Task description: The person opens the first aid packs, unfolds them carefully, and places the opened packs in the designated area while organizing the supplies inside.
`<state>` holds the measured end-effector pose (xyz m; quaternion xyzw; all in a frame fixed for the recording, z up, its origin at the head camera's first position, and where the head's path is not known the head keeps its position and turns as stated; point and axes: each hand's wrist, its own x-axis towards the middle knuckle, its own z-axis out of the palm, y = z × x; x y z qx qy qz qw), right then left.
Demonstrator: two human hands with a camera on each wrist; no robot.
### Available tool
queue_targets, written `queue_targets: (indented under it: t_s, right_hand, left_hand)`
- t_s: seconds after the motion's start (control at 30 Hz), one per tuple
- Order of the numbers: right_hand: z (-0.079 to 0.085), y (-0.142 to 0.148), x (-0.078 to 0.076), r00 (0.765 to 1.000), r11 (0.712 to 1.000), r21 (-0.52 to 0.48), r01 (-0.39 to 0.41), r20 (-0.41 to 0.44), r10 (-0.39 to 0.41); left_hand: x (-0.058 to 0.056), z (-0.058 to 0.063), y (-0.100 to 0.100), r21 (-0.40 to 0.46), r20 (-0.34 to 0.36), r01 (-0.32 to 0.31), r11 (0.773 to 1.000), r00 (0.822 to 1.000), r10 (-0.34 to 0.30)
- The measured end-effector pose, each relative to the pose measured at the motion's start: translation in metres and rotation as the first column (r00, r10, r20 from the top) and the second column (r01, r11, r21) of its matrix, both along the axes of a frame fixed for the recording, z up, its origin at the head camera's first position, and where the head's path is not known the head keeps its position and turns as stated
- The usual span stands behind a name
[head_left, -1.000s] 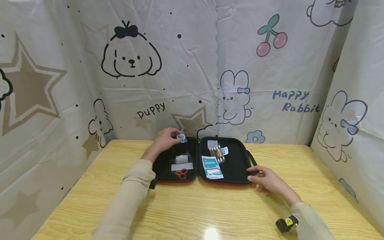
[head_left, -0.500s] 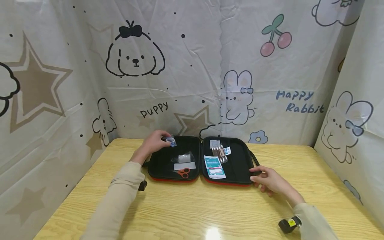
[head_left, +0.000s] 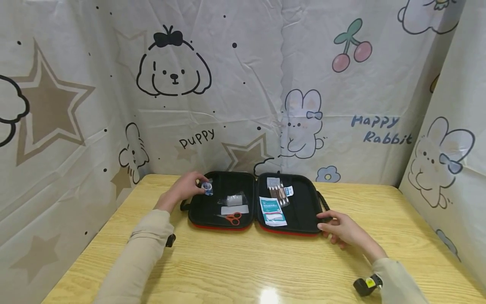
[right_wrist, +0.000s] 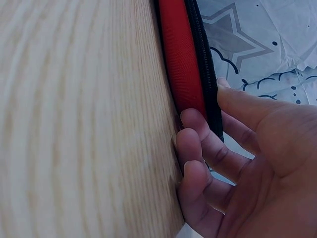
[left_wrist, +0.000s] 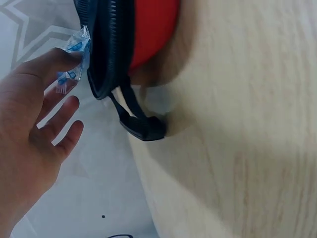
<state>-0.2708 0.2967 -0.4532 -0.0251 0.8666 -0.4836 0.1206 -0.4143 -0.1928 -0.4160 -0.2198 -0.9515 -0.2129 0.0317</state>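
A black-lined, red-shelled zip case [head_left: 298, 211] lies spread wide on the table, both halves facing up. Between thumb and fingers, my left hand [head_left: 186, 186] pinches a small roll of tape [head_left: 207, 188] in a clear and blue wrapper, over the left half's far left corner. The left wrist view shows the crinkled wrapper [left_wrist: 74, 62] by the zipper rim. My right hand [head_left: 341, 228] grips the right half's near right corner. In the right wrist view, its thumb is on the zipper edge and its fingers curl against the red side [right_wrist: 183, 54].
In the left half lie a wrapped white bandage roll [head_left: 234, 200], a white strip [head_left: 234, 210] and orange-handled scissors [head_left: 233, 218]. The right half holds a green-and-white packet [head_left: 272, 212] and a bag of cotton swabs [head_left: 279, 194]. A printed curtain [head_left: 243, 84] stands behind the wooden table [head_left: 235, 266].
My left hand has carried the wrapped tape leftward, then slightly nearer and lower over the case's left half. The right hand stays at the case corner. The head view has shifted slightly.
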Motion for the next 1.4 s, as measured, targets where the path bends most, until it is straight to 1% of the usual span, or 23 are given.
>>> queue_targets:
  t_s: [0.2,0.43,0.57,0.63,0.8,0.9,1.0,1.1,1.2,1.33,1.4]
  right_hand:
    - [0.000,0.002,0.000,1.000,1.000,0.003,0.001,-0.006,-0.001]
    - [0.000,0.001,0.001,1.000,1.000,-0.009,-0.010,-0.006,0.010]
    - [0.001,0.000,0.000,1.000,1.000,-0.008,-0.011,-0.008,0.011]
    - [0.002,-0.001,0.000,1.000,1.000,-0.006,-0.008,-0.007,0.008]
    - [0.003,0.000,0.001,1.000,1.000,-0.006,-0.003,0.001,0.003]
    - [0.003,0.000,0.001,1.000,1.000,-0.006,-0.005,0.001,0.005]
    - [0.003,0.000,0.000,1.000,1.000,-0.001,-0.021,-0.007,0.021]
    - [0.003,0.001,0.000,1.000,1.000,0.000,-0.022,-0.001,0.022]
    - [0.002,0.001,0.000,1.000,1.000,-0.001,-0.028,0.001,0.028]
    - [0.003,0.000,0.001,1.000,1.000,-0.009,-0.029,-0.005,0.029]
    - [0.003,0.000,0.001,1.000,1.000,-0.008,-0.019,-0.001,0.019]
  left_hand:
    - [-0.002,-0.008,0.003,-0.064,-0.002,0.001,0.998,1.000,-0.001]
    - [-0.003,-0.013,0.018,-0.134,-0.004,0.004,0.991,1.000,-0.004]
    - [-0.007,-0.017,0.024,-0.133,0.004,0.006,0.991,1.000,-0.005]
    - [-0.009,-0.018,0.027,-0.122,0.021,0.010,0.992,1.000,-0.007]
    - [-0.011,-0.018,0.034,-0.066,0.072,0.029,0.997,0.997,-0.024]
    - [-0.010,-0.019,0.038,-0.006,0.088,0.023,1.000,0.996,-0.022]
    - [-0.010,-0.020,0.041,0.070,0.106,0.021,0.997,0.994,-0.028]
    - [-0.010,-0.023,0.043,0.152,0.138,0.023,0.988,0.989,-0.045]
    - [-0.009,-0.025,0.046,0.225,0.176,0.022,0.974,0.982,-0.063]
    - [-0.008,-0.027,0.047,0.289,0.202,0.010,0.957,0.977,-0.071]
    - [-0.008,-0.028,0.046,0.317,0.204,-0.015,0.948,0.978,-0.053]
